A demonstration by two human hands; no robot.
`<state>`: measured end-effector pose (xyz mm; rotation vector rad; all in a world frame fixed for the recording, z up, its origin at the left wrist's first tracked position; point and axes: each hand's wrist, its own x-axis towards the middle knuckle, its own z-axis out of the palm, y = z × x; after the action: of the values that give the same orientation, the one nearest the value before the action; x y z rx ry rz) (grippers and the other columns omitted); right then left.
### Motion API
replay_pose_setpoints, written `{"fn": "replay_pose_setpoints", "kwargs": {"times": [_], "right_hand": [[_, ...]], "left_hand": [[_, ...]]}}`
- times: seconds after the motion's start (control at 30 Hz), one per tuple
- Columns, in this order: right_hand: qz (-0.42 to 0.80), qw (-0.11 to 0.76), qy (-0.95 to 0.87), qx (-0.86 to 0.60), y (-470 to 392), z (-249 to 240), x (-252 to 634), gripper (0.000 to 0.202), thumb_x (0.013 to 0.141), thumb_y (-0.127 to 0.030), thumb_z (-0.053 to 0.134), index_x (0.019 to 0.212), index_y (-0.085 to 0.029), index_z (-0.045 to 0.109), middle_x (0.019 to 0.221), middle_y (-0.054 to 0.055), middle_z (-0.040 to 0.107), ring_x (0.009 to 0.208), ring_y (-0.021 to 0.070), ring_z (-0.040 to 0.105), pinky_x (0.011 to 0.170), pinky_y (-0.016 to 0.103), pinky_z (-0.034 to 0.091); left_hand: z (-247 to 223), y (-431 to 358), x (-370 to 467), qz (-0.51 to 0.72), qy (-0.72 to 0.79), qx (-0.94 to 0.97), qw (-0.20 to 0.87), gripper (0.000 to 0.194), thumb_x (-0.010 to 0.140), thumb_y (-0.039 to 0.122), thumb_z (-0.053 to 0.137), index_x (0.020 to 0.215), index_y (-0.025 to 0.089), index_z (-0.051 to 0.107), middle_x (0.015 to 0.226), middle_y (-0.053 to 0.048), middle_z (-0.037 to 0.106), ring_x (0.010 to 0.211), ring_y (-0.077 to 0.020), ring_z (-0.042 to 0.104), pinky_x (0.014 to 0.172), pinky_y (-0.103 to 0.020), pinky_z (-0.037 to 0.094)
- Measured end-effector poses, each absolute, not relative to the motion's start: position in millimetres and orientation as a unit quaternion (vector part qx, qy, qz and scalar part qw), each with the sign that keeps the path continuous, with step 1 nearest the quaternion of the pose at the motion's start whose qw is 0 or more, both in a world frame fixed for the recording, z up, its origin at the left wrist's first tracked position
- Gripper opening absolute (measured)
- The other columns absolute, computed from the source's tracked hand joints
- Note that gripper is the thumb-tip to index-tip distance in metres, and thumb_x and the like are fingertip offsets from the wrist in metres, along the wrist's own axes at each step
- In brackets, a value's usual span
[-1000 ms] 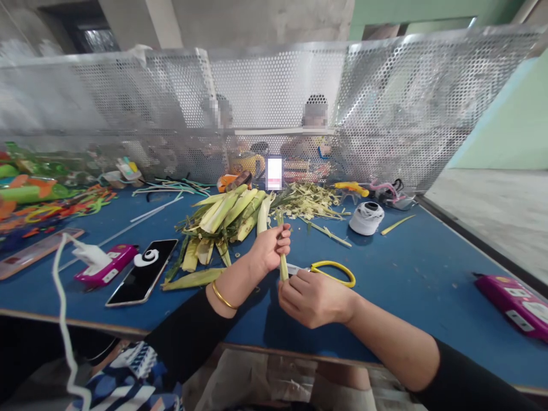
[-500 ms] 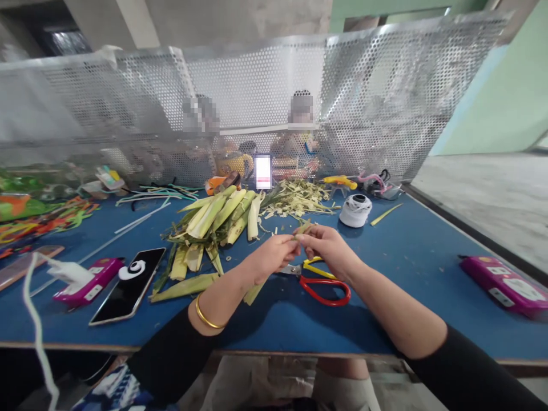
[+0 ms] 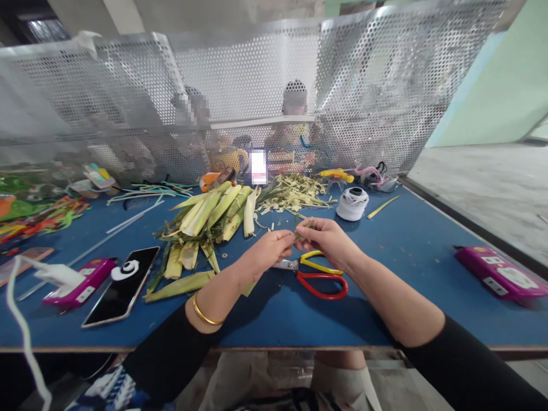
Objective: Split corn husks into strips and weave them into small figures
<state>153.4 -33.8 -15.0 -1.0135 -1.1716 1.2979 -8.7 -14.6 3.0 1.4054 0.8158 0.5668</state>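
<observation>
My left hand [image 3: 274, 248] and my right hand [image 3: 321, 237] meet at the fingertips above the blue table. Between the thumb and fingers of my right hand is a small green leaf piece [image 3: 305, 226]. The left fingers are pinched at its near end. A pale husk strip [image 3: 249, 287] shows below my left hand; what holds it is hidden. Scissors with one red and one yellow handle [image 3: 325, 292] lie just below the hands. To the left rests a pile of corn husks [image 3: 214, 214], and behind the hands are cut husk scraps [image 3: 295, 191].
A white tape roll [image 3: 352, 204] stands right of the scraps. A black phone [image 3: 122, 288] and a purple power strip [image 3: 81, 285] lie left, another purple strip [image 3: 499, 271] right. People sit behind the perforated screen [image 3: 257, 68].
The fingertips have drawn slightly apart, and more of the green piece shows in my right hand. The whole view has shifted a little.
</observation>
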Motion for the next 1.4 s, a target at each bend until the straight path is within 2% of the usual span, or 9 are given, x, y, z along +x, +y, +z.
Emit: {"fn": "replay_pose_setpoints", "kwargs": {"times": [0.4, 0.47, 0.57, 0.73, 0.83, 0.9, 1.03, 1.2, 1.4], "right_hand": [[0.463, 0.504, -0.534, -0.497, -23.7, -22.8, 162.8, 0.036, 0.07, -0.052, 0.07, 0.072, -0.017, 0.066, 0.058, 0.0, 0.063, 0.048, 0.0107, 0.053, 0.051, 0.026, 0.043], [0.361, 0.513, -0.565, -0.536, -19.6, -18.6, 178.4, 0.033, 0.079, -0.049, 0.061, 0.079, -0.017, 0.068, 0.069, 0.003, 0.067, 0.054, 0.013, 0.057, 0.056, 0.028, 0.045], [0.024, 0.479, -0.612, -0.629, -10.3, -10.0, 208.7, 0.023, 0.086, -0.035, 0.055, 0.088, -0.019, 0.072, 0.083, 0.006, 0.07, 0.071, 0.0181, 0.06, 0.066, 0.031, 0.043], [-0.266, 0.173, -0.677, -0.664, 26.5, 0.9, 241.3, 0.026, 0.088, -0.019, 0.049, 0.086, -0.016, 0.075, 0.1, 0.015, 0.069, 0.094, 0.0268, 0.055, 0.084, 0.039, 0.037], [-0.263, -0.024, -0.7, -0.663, 54.0, -0.3, 242.7, 0.027, 0.085, -0.009, 0.048, 0.079, -0.011, 0.075, 0.092, 0.018, 0.069, 0.096, 0.0282, 0.054, 0.096, 0.044, 0.028], [-0.246, -0.061, -0.703, -0.665, 67.1, -4.2, 240.2, 0.025, 0.082, -0.007, 0.052, 0.071, -0.012, 0.074, 0.081, 0.016, 0.07, 0.089, 0.0266, 0.056, 0.099, 0.046, 0.025], [-0.229, -0.056, -0.705, -0.669, 75.7, -12.5, 237.0, 0.029, 0.082, -0.005, 0.052, 0.061, -0.014, 0.069, 0.064, 0.012, 0.066, 0.077, 0.0244, 0.057, 0.093, 0.047, 0.027], [-0.232, -0.05, -0.705, -0.669, 65.2, -15.2, 237.7, 0.031, 0.088, -0.006, 0.044, 0.071, -0.009, 0.07, 0.078, 0.019, 0.069, 0.082, 0.0274, 0.058, 0.08, 0.042, 0.029], [-0.277, -0.014, -0.749, -0.602, 41.1, -21.2, 239.0, 0.024, 0.09, -0.01, 0.045, 0.086, -0.011, 0.069, 0.078, 0.013, 0.068, 0.076, 0.0224, 0.057, 0.073, 0.036, 0.027]], "left_hand": [[-2.2, -12.0, -9.4, 0.241, 0.387, 0.653, 0.605, 0.029, 0.086, 0.032, 0.054, 0.062, 0.016, 0.056, 0.05, 0.006, 0.036, 0.043, -0.0057, 0.027, 0.042, -0.018, 0.019], [1.3, -9.9, -11.0, 0.248, 0.395, 0.597, 0.653, 0.027, 0.087, 0.032, 0.054, 0.065, 0.017, 0.053, 0.05, 0.006, 0.035, 0.04, -0.005, 0.025, 0.039, -0.018, 0.016], [4.1, -2.2, -14.1, 0.284, 0.404, 0.501, 0.711, 0.023, 0.087, 0.03, 0.055, 0.068, 0.017, 0.05, 0.052, 0.007, 0.036, 0.039, -0.0042, 0.028, 0.038, -0.016, 0.017], [-1.5, 10.1, -15.9, 0.321, 0.395, 0.427, 0.747, 0.021, 0.087, 0.024, 0.052, 0.069, 0.017, 0.047, 0.054, 0.008, 0.036, 0.036, -0.0015, 0.024, 0.036, -0.015, 0.012], [-6.1, 11.6, -14.6, 0.322, 0.386, 0.418, 0.757, 0.023, 0.089, 0.025, 0.051, 0.068, 0.016, 0.046, 0.054, 0.008, 0.035, 0.036, -0.0011, 0.023, 0.036, -0.015, 0.011], [-8.1, 11.3, -13.9, 0.317, 0.391, 0.411, 0.76, 0.023, 0.09, 0.025, 0.049, 0.068, 0.016, 0.047, 0.053, 0.008, 0.035, 0.036, -0.0012, 0.022, 0.037, -0.015, 0.01], [-9.4, 10.4, -14.0, 0.297, 0.379, 0.411, 0.774, 0.023, 0.089, 0.021, 0.047, 0.067, 0.017, 0.044, 0.052, 0.009, 0.033, 0.036, -0.0015, 0.021, 0.038, -0.017, 0.01], [-8.6, 9.8, -13.8, 0.3, 0.38, 0.406, 0.775, 0.022, 0.09, 0.023, 0.048, 0.069, 0.016, 0.045, 0.053, 0.009, 0.034, 0.037, -0.0016, 0.022, 0.039, -0.018, 0.01], [-8.9, 11.8, -12.9, 0.285, 0.384, 0.41, 0.777, 0.024, 0.09, 0.023, 0.051, 0.067, 0.017, 0.043, 0.055, 0.008, 0.035, 0.038, -0.0021, 0.024, 0.039, -0.019, 0.012]]}}
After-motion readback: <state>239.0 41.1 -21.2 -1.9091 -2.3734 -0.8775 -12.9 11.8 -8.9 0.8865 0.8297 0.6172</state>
